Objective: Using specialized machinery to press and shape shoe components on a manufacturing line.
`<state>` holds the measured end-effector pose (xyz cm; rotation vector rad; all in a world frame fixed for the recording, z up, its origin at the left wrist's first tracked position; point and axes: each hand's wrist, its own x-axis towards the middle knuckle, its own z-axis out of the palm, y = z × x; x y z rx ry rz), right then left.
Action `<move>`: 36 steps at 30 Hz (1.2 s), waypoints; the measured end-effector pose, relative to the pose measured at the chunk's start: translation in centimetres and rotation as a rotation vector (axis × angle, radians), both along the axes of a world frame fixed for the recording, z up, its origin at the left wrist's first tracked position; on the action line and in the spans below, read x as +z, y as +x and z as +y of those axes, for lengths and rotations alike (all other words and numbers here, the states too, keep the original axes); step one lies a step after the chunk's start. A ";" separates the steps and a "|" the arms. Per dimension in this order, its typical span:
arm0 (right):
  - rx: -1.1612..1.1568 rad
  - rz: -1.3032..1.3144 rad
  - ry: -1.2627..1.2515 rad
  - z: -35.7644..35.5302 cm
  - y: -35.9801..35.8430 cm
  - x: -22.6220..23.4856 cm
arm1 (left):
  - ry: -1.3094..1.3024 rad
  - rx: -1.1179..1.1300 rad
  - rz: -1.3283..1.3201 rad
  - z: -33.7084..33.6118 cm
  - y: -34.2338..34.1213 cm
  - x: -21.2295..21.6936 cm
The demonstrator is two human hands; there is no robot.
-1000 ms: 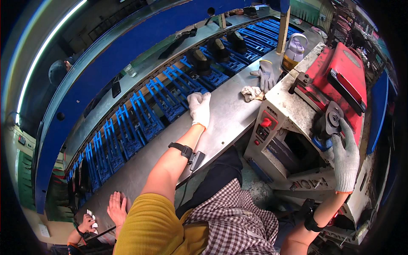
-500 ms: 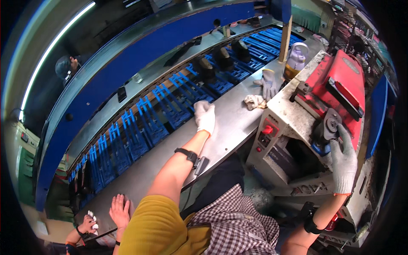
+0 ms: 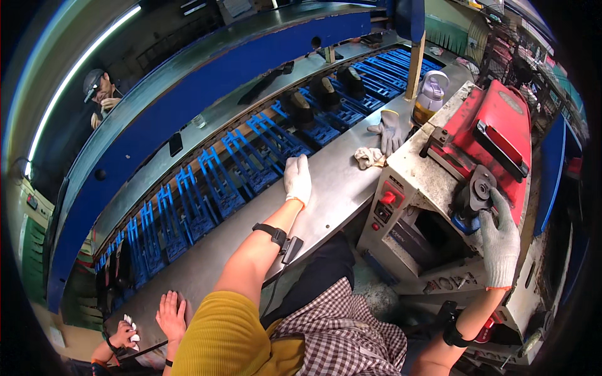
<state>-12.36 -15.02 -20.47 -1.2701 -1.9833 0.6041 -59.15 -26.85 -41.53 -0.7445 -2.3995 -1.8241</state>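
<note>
My left hand (image 3: 297, 178), in a white knit glove, rests on the metal counter (image 3: 343, 197) beside the conveyor. Its fingers are curled and pressed together. Nothing shows in it, though its underside is hidden. On the right, my right hand (image 3: 500, 244) wears a similar glove. Its fingers are spread and touch a round black part (image 3: 480, 188) at the front of a machine with a red cover (image 3: 495, 135). A crumpled whitish glove (image 3: 369, 158) and a grey work glove (image 3: 389, 133) lie on the counter between my left hand and the machine.
Blue slatted conveyor racks (image 3: 226, 172) carry several dark shoe-like pieces (image 3: 326, 94). A bottle (image 3: 430, 94) stands by a wooden post (image 3: 415, 69). At lower left, another person's bare hands (image 3: 170, 315) are at the counter. Beyond the blue beam (image 3: 207, 88) is another person (image 3: 100, 94).
My view has shifted slightly. Both my hands keep their places on the counter and the machine part. The person beyond the beam now shows more, with a hand raised.
</note>
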 end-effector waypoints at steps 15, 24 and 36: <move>0.007 -0.065 0.123 0.2 -0.5 0.2 | -0.054 0.025 0.207 0.5 -0.4 -0.6; -0.042 -0.029 -0.013 -0.5 -0.2 0.6 | -0.079 0.096 0.233 0.3 1.0 0.5; -0.032 0.010 -0.011 -0.4 -0.1 0.3 | -0.256 0.061 0.269 0.2 1.1 0.9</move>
